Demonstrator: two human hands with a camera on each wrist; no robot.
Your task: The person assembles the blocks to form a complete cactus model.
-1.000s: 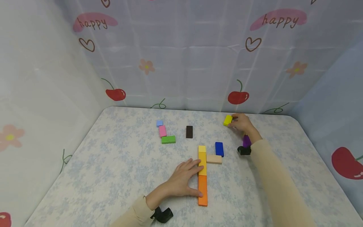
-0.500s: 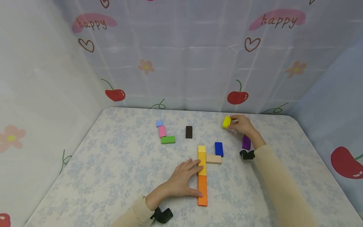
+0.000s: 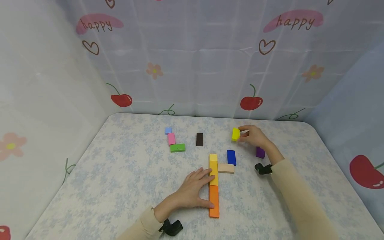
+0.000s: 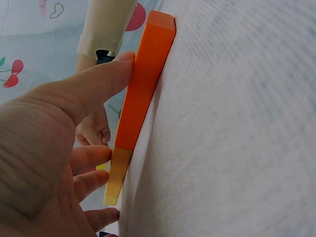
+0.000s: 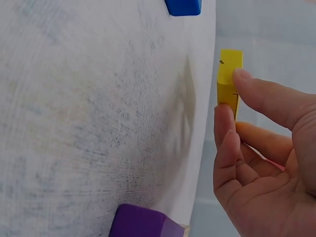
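Note:
Pinched between the thumb and fingers of my right hand is a bright yellow block; in the right wrist view it is off the table. My left hand lies beside a straight row, its thumb touching the long orange block and its extended fingertips on the yellow-orange block. At the far end of that row sits a small pale yellow block. Against the row's right side rests a plain wooden block, with a dark blue block just behind it.
A purple block lies below my right wrist, with something beige beside it in the right wrist view. Farther left are a dark brown block, a green block, a pink block and a light blue block. A patterned curtain hangs behind the table.
My right hand has carried the bright yellow block a little left and toward me, turning it more upright in the head view. More of the purple block came into sight. My left hand stays put.

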